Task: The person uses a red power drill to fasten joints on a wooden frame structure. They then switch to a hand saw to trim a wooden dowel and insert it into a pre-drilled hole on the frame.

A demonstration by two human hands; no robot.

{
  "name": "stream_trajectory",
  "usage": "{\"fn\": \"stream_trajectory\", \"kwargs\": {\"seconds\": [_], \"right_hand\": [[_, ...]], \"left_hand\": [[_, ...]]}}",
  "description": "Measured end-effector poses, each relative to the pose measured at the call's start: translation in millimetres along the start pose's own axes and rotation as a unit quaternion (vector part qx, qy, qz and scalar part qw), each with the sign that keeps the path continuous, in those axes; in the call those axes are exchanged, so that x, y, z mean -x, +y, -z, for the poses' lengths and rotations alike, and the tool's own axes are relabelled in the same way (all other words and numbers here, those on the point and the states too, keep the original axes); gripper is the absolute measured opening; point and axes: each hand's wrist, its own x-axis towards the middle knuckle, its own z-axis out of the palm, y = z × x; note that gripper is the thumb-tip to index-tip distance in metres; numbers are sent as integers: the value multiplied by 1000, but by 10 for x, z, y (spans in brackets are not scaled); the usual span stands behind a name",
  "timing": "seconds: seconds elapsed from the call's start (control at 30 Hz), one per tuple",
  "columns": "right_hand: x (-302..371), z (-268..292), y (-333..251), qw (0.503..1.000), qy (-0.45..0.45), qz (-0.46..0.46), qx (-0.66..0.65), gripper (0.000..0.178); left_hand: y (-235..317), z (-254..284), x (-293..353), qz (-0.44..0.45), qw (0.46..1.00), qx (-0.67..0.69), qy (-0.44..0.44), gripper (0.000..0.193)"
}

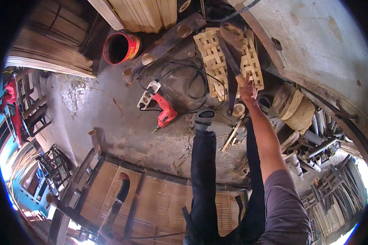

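My right arm reaches far forward, and my right hand (pixel 248 89) is closed around the wooden handle of a machete (pixel 229 57). Its long dark blade points away from me, over a woven bamboo panel (pixel 213 53) of pale strips. Right of the blade, another part of the weave (pixel 251 63) shows. Close by lies a dark, narrow strip (pixel 232 92), perhaps metal, running toward me. A cut bamboo piece (pixel 238 109) stands just below my hand. My left hand cannot be made out in the picture.
A red drill (pixel 165 111) lies beside a white power strip (pixel 149 95) with black cable (pixel 198 77) looped nearby. A red bucket (pixel 122 48) and bamboo poles (pixel 171 38) are farther off. A chopping log (pixel 296 108) stands right. A bamboo-slat bench (pixel 159 200) is near me.
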Motion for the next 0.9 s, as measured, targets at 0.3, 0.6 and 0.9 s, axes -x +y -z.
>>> {"fn": "stream_trajectory", "kwargs": {"seconds": [0.3, 0.6, 0.9], "right_hand": [[2356, 806, -40, 931, 78, 143, -327, 65], [4702, 3023, 737, 932, 48, 175, -315, 63], [5237, 4764, 1470, 882, 192, 100, -418, 57]], "left_hand": [[1305, -117, 871, -69, 978, 108, -162, 49], [3788, 792, 2457, -230, 855, 241, -398, 54], [5582, 898, 5054, -572, 595, 255, -505, 27]]}}
